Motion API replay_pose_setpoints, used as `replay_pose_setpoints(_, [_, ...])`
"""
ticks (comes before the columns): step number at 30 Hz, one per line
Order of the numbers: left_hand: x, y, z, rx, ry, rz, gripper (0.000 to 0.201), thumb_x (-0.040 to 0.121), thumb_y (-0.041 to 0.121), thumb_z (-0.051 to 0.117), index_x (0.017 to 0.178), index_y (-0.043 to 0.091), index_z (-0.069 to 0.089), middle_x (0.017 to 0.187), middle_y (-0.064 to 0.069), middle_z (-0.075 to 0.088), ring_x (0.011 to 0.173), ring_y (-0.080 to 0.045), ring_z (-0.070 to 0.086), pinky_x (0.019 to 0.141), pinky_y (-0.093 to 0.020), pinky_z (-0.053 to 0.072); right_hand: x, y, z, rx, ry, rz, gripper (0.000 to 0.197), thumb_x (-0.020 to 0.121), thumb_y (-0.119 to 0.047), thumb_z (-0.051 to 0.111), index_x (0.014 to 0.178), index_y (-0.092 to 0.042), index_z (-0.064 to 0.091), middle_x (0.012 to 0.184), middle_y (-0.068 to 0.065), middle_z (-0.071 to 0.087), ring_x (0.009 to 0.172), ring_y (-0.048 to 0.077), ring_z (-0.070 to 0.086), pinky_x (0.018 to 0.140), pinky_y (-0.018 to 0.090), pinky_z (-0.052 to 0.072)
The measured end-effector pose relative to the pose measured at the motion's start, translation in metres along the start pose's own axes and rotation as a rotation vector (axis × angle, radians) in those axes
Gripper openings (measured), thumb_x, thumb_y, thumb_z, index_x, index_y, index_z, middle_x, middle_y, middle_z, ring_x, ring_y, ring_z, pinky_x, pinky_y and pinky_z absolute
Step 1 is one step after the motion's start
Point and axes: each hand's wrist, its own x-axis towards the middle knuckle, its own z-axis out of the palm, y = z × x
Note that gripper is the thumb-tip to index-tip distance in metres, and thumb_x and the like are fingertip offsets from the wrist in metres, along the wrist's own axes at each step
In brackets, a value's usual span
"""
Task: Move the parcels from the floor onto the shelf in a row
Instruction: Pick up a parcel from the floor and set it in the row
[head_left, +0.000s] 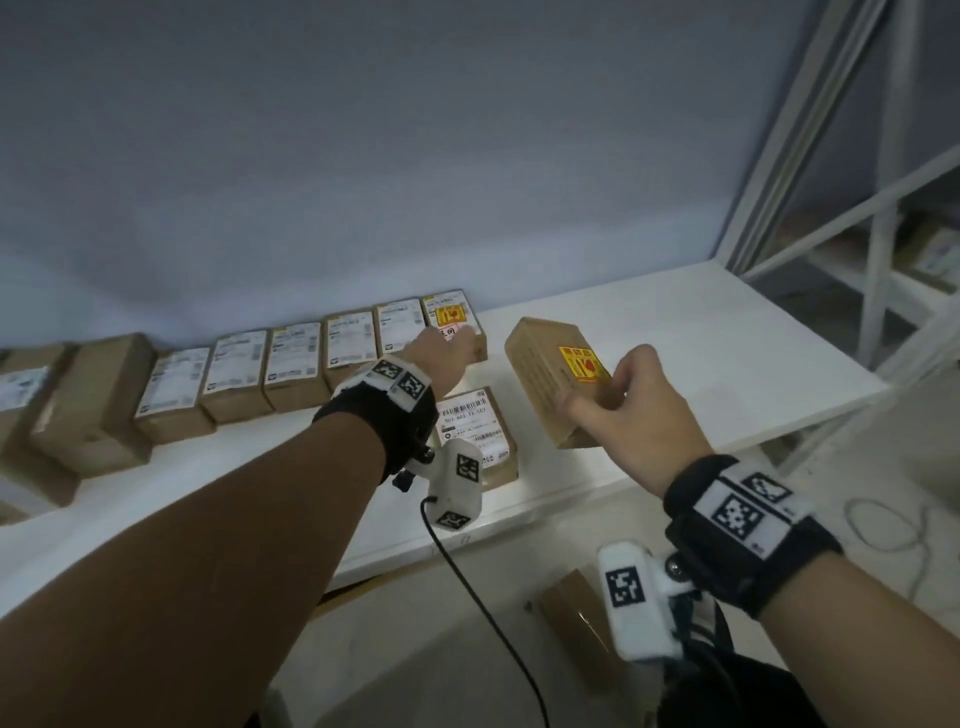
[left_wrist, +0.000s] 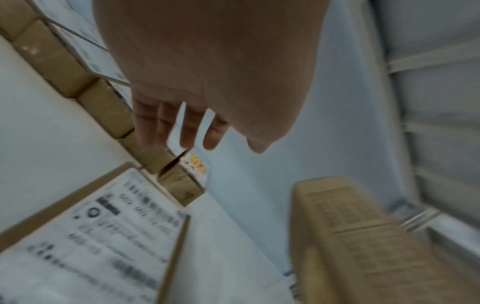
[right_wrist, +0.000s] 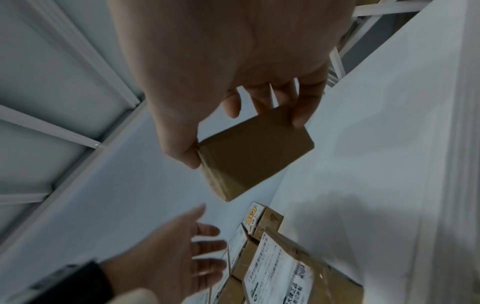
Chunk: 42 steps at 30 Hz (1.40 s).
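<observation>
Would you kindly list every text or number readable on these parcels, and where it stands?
"502-602 T2-107", roughly: front parcel label, last digits uncertain.
Held parcel, in right hand: yellow sticker and printed side unreadable.
Row of parcels labels: too small, blurred.
Left hand: none.

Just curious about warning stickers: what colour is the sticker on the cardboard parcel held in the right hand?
Yellow with red markings, on the brown cardboard parcel; clearest in the head view.

Premises appear to be a parcel storeroom: labelled cardboard parcels (head_left: 291, 364) lined on a white shelf (head_left: 701, 364), metal racking (head_left: 878, 270) adjacent.
</observation>
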Motion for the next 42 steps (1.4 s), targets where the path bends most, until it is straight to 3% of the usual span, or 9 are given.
replay_pose_setpoints(5, [-0.042, 0.020, -0.005, -0.486, -0.412, -0.118, 0.079, 0.077, 0.065, 0.063, 0.135, 0.014, 0.051, 0.115, -0.019, 0.069, 0.056, -0.026, 0.068, 0.057, -0.031, 0.055, -0.001, -0.004, 0.011, -0.025, -0.013, -0.039, 0.045, 0.071, -0.050, 0.069, 0.087, -0.019, 0.040, 0.087, -0.002, 0.060, 0.078, 0.017, 0.059, 0.059, 0.031, 0.046])
replay_pose_setpoints(10, [-0.074, 0.026, -0.004, -0.682, -0.270, -0.064, 0.030, 0.092, 0.025, 0.067, 0.109, 0.000, 0.063, 0.066, -0.009, 0.072, 0.040, -0.016, 0.064, 0.037, -0.018, 0.048, 0.000, -0.008, 0.020, -0.008, -0.034, -0.163, 0.049, 0.063, -0.063, 0.064, 0.084, -0.025, 0.042, 0.092, 0.001, 0.061, 0.086, 0.024, 0.057, 0.073, 0.038, 0.049])
replay_pose_setpoints(14, [-0.075, 0.006, -0.014, -0.696, -0.213, -0.099, 0.036, 0.095, 0.028, 0.062, 0.119, 0.001, 0.062, 0.090, -0.013, 0.075, 0.056, -0.018, 0.072, 0.046, -0.022, 0.056, 0.018, 0.004, 0.012, 0.202, -0.072, 0.090, 0.051, 0.085, -0.058, 0.052, 0.116, -0.018, 0.050, 0.119, 0.003, 0.055, 0.106, 0.020, 0.057, 0.088, 0.034, 0.051])
replay_pose_setpoints(18, [-0.088, -0.007, -0.013, -0.785, -0.279, -0.071, 0.032, 0.099, 0.027, 0.055, 0.122, 0.005, 0.060, 0.098, -0.013, 0.075, 0.079, -0.022, 0.075, 0.066, -0.029, 0.062, 0.014, 0.009, 0.006, 0.553, -0.390, 0.420, 0.057, 0.092, -0.056, 0.047, 0.122, -0.010, 0.058, 0.111, 0.012, 0.063, 0.075, 0.026, 0.062, 0.067, 0.031, 0.058])
replay_pose_setpoints(21, [-0.099, -0.015, -0.008, -0.856, -0.286, -0.067, 0.032, 0.099, 0.022, 0.055, 0.128, 0.009, 0.058, 0.107, -0.014, 0.072, 0.094, -0.029, 0.073, 0.066, -0.033, 0.063, 0.007, 0.009, 0.006, 0.632, -0.397, 0.333, 0.045, 0.097, -0.041, 0.049, 0.121, -0.004, 0.057, 0.105, 0.015, 0.067, 0.059, 0.020, 0.058, 0.047, 0.020, 0.052])
replay_pose_setpoints(27, [-0.106, -0.029, -0.010, -0.939, -0.272, -0.153, 0.044, 0.089, 0.053, 0.062, 0.119, 0.021, 0.066, 0.120, -0.018, 0.063, 0.108, -0.035, 0.066, 0.080, -0.043, 0.061, 0.009, 0.010, 0.010, 0.435, -0.291, 0.016, 0.029, 0.089, -0.022, 0.066, 0.112, -0.014, 0.052, 0.106, 0.011, 0.060, 0.061, 0.021, 0.058, 0.069, 0.040, 0.058])
replay_pose_setpoints(33, [-0.103, -0.048, -0.021, -1.118, -0.213, -0.231, 0.056, 0.084, 0.056, 0.067, 0.126, 0.023, 0.049, 0.123, -0.020, 0.056, 0.108, -0.040, 0.065, 0.085, -0.053, 0.058, 0.004, 0.003, 0.019, 0.189, -0.357, -0.275, 0.035, 0.083, -0.017, 0.072, 0.111, -0.019, 0.052, 0.117, -0.003, 0.057, 0.076, 0.004, 0.057, 0.065, 0.022, 0.052])
replay_pose_setpoints(37, [-0.103, -0.054, -0.021, -1.199, -0.198, -0.217, 0.058, 0.085, 0.049, 0.068, 0.130, 0.019, 0.046, 0.126, -0.020, 0.057, 0.105, -0.038, 0.067, 0.082, -0.048, 0.060, 0.005, -0.004, 0.023, 0.493, -0.322, 0.064, 0.034, 0.088, -0.042, 0.063, 0.113, -0.021, 0.053, 0.120, 0.009, 0.058, 0.077, 0.022, 0.064, 0.069, 0.035, 0.059])
replay_pose_setpoints(42, [-0.102, -0.057, -0.015, -1.244, -0.200, -0.116, 0.058, 0.090, 0.044, 0.065, 0.133, 0.011, 0.045, 0.131, -0.022, 0.053, 0.113, -0.037, 0.063, 0.090, -0.046, 0.057, 0.008, -0.004, 0.020, 0.686, -0.527, 0.576, 0.055, 0.090, -0.058, 0.048, 0.118, -0.010, 0.049, 0.095, 0.021, 0.063, 0.057, 0.028, 0.064, 0.042, 0.025, 0.050])
